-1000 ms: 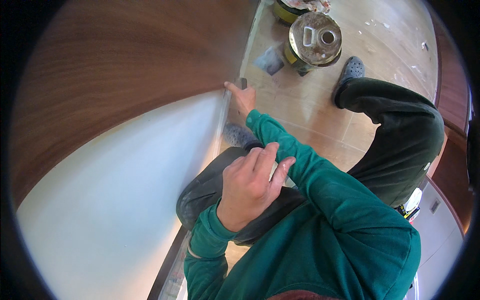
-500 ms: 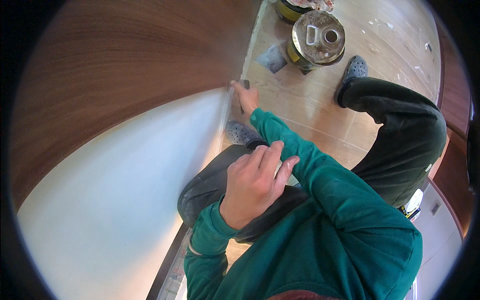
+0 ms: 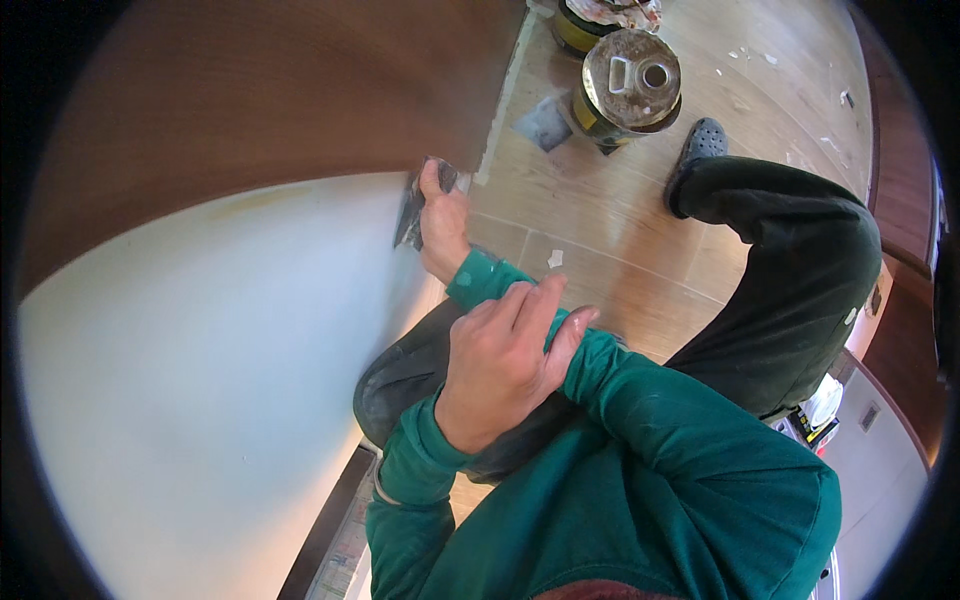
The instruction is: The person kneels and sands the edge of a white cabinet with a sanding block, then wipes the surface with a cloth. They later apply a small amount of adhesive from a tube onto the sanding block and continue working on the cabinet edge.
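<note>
My right hand [image 3: 443,225] reaches out to a white wall [image 3: 200,380] and is shut on a flat grey scraper [image 3: 413,208], whose blade lies against the wall's right edge just under a brown wood-look panel [image 3: 260,90]. My left hand [image 3: 500,375] lies across my right forearm in its green sleeve [image 3: 610,370], fingers curled on the fabric. Both arms wear green sleeves. My bent knees in dark trousers [image 3: 800,270] are below the arms.
A round metal can [image 3: 630,80] with a lid stands on the wood-look floor [image 3: 610,250], with another container [image 3: 600,20] behind it. A grey flat piece [image 3: 545,125] lies beside the can. White flecks dot the floor. My grey shoe [image 3: 700,140] is near the can.
My right hand with the scraper has slid a little down and left along the wall's edge. My left hand stays on the right sleeve.
</note>
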A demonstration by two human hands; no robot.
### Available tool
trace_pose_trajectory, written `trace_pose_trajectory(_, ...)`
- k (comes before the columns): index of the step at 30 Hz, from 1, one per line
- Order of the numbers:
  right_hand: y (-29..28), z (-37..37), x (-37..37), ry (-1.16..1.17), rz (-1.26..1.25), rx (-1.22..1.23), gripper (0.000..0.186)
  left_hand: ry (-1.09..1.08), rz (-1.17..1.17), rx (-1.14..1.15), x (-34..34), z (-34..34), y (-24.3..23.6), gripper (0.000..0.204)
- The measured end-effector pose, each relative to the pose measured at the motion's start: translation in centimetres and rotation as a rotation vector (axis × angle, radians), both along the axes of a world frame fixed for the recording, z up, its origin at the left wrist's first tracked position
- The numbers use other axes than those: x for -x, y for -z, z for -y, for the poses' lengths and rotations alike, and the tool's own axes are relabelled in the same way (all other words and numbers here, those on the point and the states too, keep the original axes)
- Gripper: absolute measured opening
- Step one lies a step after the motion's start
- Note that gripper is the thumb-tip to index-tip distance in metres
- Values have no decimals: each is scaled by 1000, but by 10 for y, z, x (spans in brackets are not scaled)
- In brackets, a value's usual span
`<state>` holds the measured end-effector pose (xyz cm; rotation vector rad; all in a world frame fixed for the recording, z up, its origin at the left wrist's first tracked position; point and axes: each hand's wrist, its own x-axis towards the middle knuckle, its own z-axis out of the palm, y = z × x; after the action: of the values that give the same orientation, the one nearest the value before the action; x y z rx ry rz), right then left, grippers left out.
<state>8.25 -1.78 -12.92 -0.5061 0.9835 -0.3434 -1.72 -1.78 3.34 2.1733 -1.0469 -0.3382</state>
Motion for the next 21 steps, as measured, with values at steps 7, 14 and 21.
trace_pose_trajectory(7, 16, 8, -3, 153, 7, -2, 38, -16, 45, 69, -2, 6, 6, 31)
trace_pose_trajectory(14, -19, 2, -2, 29, -78, 279, 44, -45, 29, 140, 3, 6, -6, 28)
trace_pose_trajectory(21, -23, -9, -5, 57, -39, 201, 45, -49, 57, 174, -4, 10, -1, 28)
